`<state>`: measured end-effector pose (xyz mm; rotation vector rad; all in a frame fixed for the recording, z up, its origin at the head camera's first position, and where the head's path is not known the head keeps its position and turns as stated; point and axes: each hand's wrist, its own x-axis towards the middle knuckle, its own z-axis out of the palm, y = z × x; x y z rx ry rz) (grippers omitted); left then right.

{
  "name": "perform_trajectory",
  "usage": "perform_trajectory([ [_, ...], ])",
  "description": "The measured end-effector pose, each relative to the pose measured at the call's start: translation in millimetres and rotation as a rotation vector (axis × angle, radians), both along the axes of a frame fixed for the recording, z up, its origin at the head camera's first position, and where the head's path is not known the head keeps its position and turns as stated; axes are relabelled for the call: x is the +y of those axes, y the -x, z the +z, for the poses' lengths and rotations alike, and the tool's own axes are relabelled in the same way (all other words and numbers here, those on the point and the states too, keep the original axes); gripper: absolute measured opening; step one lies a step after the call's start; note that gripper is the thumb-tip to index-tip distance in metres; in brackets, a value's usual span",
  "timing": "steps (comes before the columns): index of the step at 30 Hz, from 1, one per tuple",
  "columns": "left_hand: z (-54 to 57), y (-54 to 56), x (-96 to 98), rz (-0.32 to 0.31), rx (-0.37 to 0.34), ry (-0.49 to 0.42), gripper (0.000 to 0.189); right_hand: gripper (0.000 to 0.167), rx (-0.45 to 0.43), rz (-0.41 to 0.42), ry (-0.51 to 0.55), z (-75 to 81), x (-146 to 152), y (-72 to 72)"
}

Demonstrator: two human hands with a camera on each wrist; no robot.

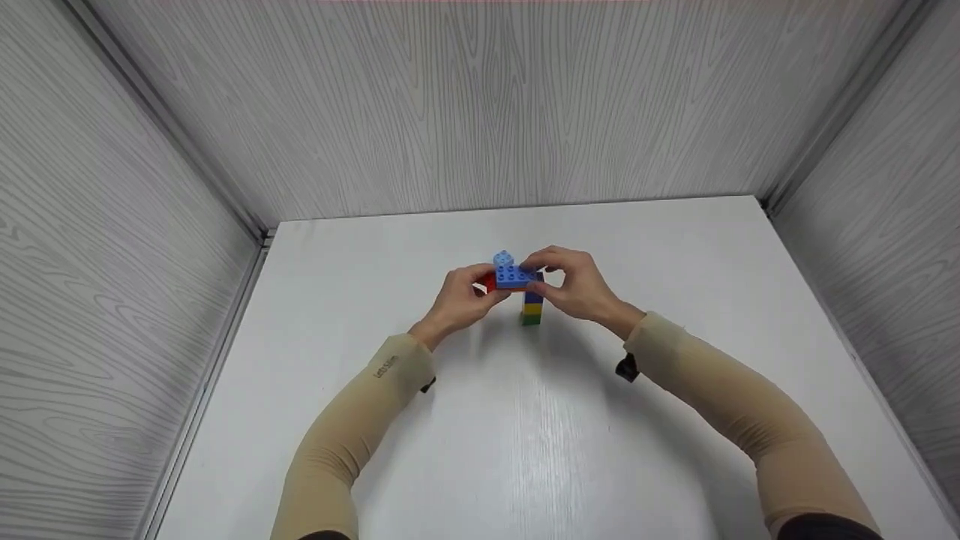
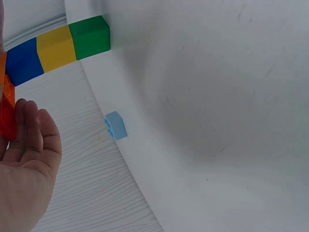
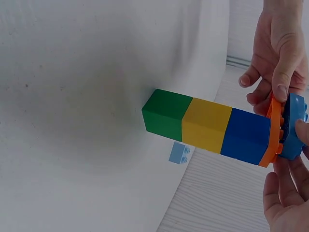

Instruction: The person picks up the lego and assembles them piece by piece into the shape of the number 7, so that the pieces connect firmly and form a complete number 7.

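A small tower of a green brick point(image 3: 166, 116), a yellow brick point(image 3: 206, 124) and a dark blue brick point(image 3: 246, 137) stands on the table. Across its top lies a flat orange brick point(image 3: 274, 133), with a red brick point(image 2: 7, 121) at its left end. My left hand point(image 1: 465, 296) holds that end, fingers around the red brick. Between thumb and fingers, my right hand point(image 1: 577, 285) pinches a blue brick point(image 1: 511, 276) directly above the orange one. A narrow gap shows between blue and orange in the right wrist view.
A light blue brick point(image 2: 116, 125) sits on the white table point(image 1: 480, 435) behind the tower, near the back edge. Grey wood-patterned walls point(image 1: 465, 105) rise at the back and both sides.
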<state>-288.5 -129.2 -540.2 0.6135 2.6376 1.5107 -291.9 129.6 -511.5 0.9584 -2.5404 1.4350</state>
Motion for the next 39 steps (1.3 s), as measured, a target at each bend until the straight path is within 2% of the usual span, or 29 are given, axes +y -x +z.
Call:
perform_trajectory([
  [14,2.4,-2.7,0.6,0.002,-0.023,-0.038,0.043,0.025,0.008,0.055,-0.005,-1.4,-6.8,5.9],
  [21,2.6,-3.3,-0.4,-0.034,-0.081,-0.122,0.051,0.025,0.029,0.089,-0.02,-2.7,-7.4,7.2],
  [31,-0.5,-1.9,-0.6,-0.046,-0.12,-0.175,0.047,0.041,0.124,0.105,-0.095,-12.1,3.8,7.5],
  [35,3.0,-1.5,-0.1,-0.041,-0.167,-0.204,0.048,0.041,0.144,0.101,-0.106,-15.3,5.7,8.5],
  [39,7.6,-0.6,0.6,-0.04,-0.244,-0.24,0.055,0.038,0.16,0.094,-0.118,-17.4,5.7,9.1],
])
